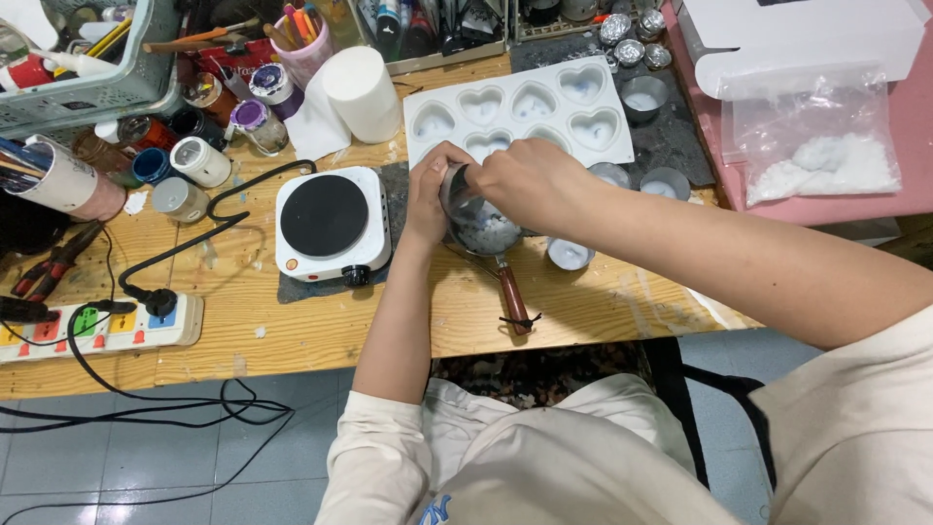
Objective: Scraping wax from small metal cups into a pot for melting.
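Both hands gripped the small melting pot (483, 228) of unmelted white wax: left hand (431, 194) steadying its rim, right hand (530, 180) closed over it, beside the unused hot plate (330, 222).

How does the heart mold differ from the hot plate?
The heart mold is a white tray with recessed heart cavities; the hot plate is a white box with a flat black round disc on top. The hot plate has a front knob and a black cord; the heart mold has neither. The heart mold lies skewed to the bench edge beyond both hands; the hot plate sits beside the left hand. Both are white and lie on the wooden bench.
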